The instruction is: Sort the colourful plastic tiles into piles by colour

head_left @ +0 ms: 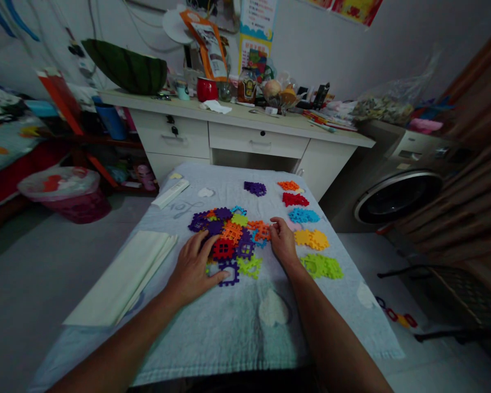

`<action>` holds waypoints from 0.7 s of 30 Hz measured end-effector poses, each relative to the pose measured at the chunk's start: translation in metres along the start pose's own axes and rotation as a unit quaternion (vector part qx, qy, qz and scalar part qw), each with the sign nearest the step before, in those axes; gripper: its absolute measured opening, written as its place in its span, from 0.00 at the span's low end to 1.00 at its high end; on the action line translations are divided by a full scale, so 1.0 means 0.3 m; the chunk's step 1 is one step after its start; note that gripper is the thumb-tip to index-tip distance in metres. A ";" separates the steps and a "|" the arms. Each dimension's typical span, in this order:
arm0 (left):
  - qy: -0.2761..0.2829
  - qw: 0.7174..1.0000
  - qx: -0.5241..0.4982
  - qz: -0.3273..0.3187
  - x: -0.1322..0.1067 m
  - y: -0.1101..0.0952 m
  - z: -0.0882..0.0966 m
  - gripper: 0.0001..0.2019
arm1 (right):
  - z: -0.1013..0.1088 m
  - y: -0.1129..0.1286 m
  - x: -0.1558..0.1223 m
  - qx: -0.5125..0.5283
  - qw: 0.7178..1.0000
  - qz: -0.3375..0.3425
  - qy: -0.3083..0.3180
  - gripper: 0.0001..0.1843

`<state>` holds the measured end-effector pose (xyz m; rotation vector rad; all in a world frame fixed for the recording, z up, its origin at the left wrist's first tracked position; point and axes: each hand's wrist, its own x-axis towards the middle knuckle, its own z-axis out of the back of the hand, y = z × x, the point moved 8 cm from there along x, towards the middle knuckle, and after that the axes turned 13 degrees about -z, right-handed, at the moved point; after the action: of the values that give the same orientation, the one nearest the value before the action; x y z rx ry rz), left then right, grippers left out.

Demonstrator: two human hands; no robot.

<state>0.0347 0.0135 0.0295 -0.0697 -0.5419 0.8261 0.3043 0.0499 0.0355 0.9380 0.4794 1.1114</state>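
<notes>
A mixed heap of notched plastic building tiles (231,232), in purple, red, orange, blue and green, lies on the cloth-covered table (245,333). My left hand (193,267) rests along the heap's left side, fingers spread, the thumb by a purple square frame tile (229,274). At the heap's right edge, the curled fingers of my right hand (284,243) close on an orange tile (261,230). Sorted by colour to the right are tiles in orange (288,185), red (295,199), blue (304,215), yellow (312,239) and green (322,266). Purple tiles (255,188) form a group at the back.
Folded pale sheets (120,281) and a white strip-shaped object (171,194) lie on the table's left side. Beyond stands a white desk (175,136) bearing a cut watermelon (126,68) and jars. A washing machine (376,169) is at right, a pink bin (69,199) at left.
</notes>
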 end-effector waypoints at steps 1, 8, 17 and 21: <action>0.008 1.000 0.002 0.000 -0.003 -0.006 -0.005 0.43 | -0.005 -0.003 0.000 -0.006 1.000 0.003 0.005 0.18; 0.050 0.999 0.007 0.010 0.003 -0.072 -0.039 0.57 | -0.050 0.009 -0.025 -0.083 0.988 0.100 0.080 0.34; 0.024 0.998 0.059 0.001 0.070 -0.104 -0.047 0.46 | -0.059 0.025 -0.044 -0.126 0.976 0.143 0.108 0.31; 0.020 0.997 0.067 -0.022 0.104 -0.089 -0.046 0.42 | -0.057 0.025 -0.041 -0.128 0.976 0.140 0.111 0.27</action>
<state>0.0766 0.0196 0.0381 0.0485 -0.4481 0.8153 0.2826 0.0465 0.0310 0.6698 0.3798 1.5060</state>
